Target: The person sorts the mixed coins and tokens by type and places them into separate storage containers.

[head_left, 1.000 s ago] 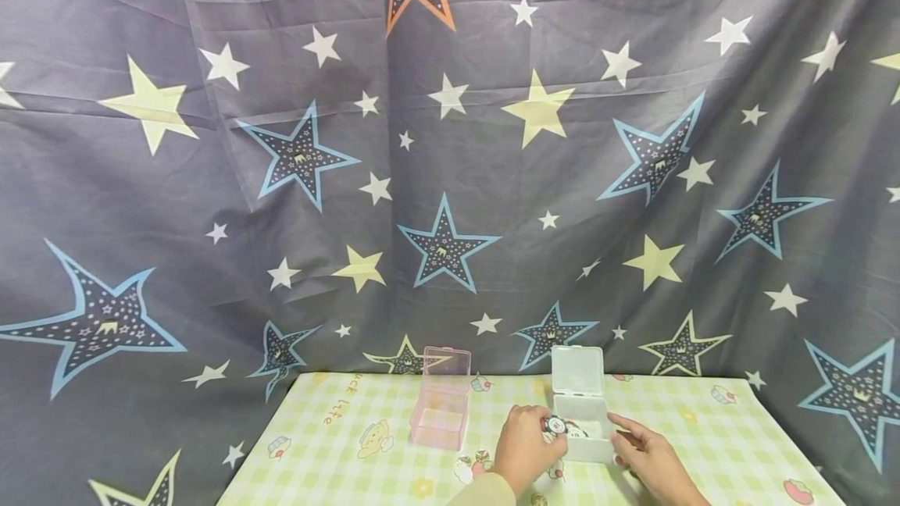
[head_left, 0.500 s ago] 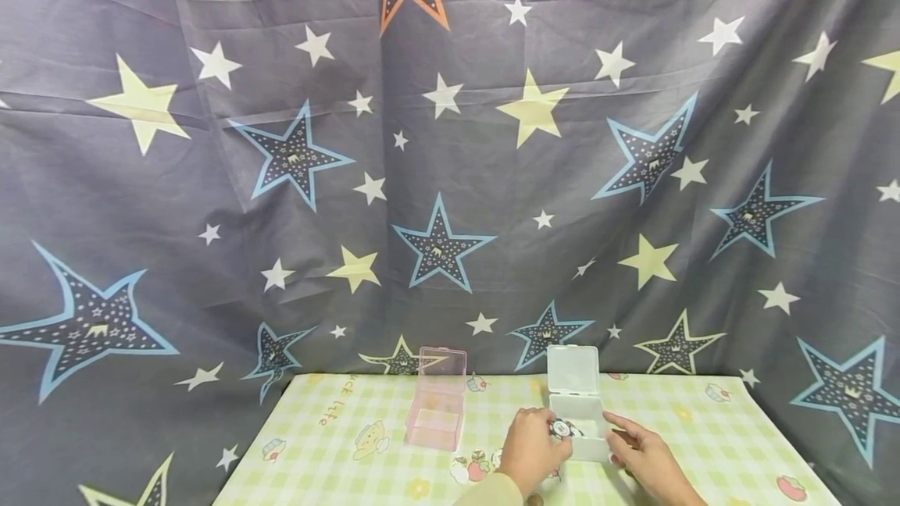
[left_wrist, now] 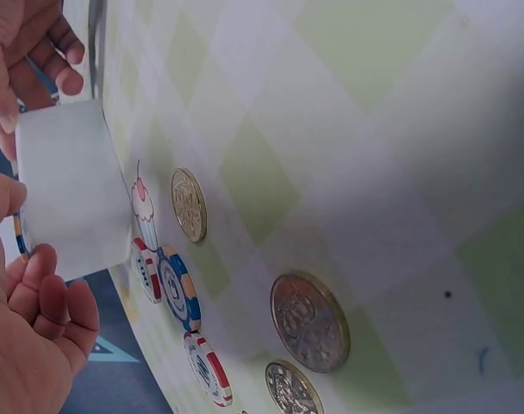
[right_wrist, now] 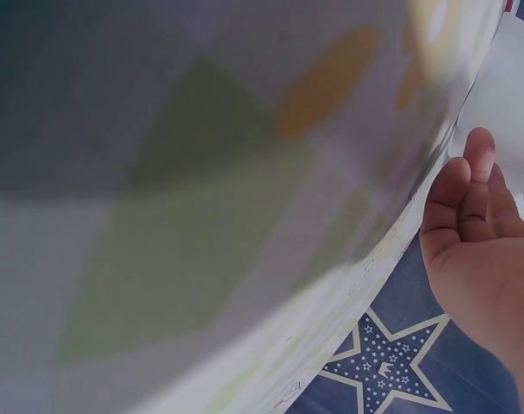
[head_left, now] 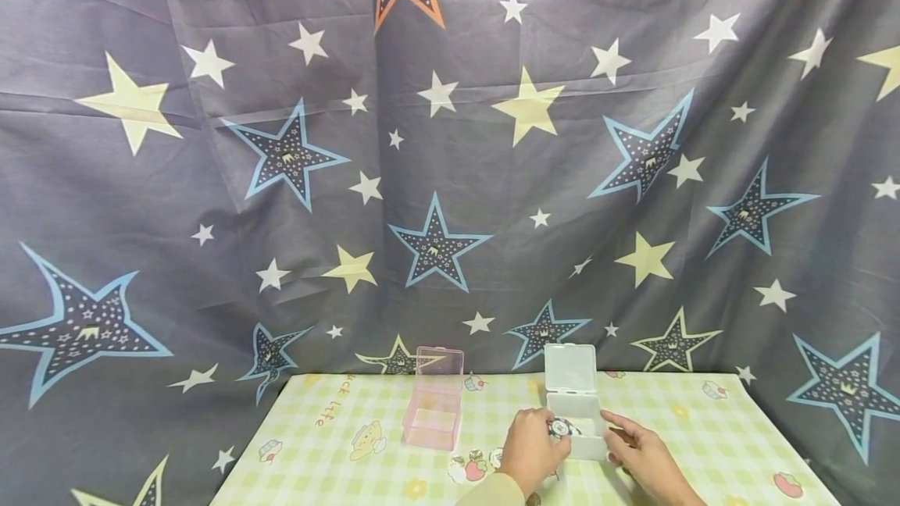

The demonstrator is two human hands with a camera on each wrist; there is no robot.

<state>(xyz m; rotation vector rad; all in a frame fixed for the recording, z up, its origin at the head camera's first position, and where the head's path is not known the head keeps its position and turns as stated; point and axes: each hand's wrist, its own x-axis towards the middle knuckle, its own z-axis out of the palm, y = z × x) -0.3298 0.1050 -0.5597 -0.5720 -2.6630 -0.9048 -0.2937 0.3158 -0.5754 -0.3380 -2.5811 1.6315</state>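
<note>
My left hand [head_left: 530, 447] pinches a poker chip [head_left: 560, 428] at the left rim of a white plastic box [head_left: 589, 449], whose lid [head_left: 570, 367] stands raised at the back. In the left wrist view, the chip's blue edge [left_wrist: 21, 231] shows between thumb and fingers. Against the box's right side, my right hand [head_left: 647, 459] rests with its index finger extended and the other fingers loosely bent. What lies deeper in the box is partly hidden by the left hand.
A pink clear box [head_left: 430, 436] with its lid up stands to the left. Before the white box lie a blue-and-orange chip [left_wrist: 177, 289], red-and-white chips [left_wrist: 208, 369] and several coins [left_wrist: 310, 321]. A checked cloth [head_left: 316, 475] covers the table; a star-patterned curtain [head_left: 450, 318] hangs behind.
My left hand has brought the chip slightly down and over the box's left rim, then held nearly still. My right hand stays by the box. The head view has shifted a little.
</note>
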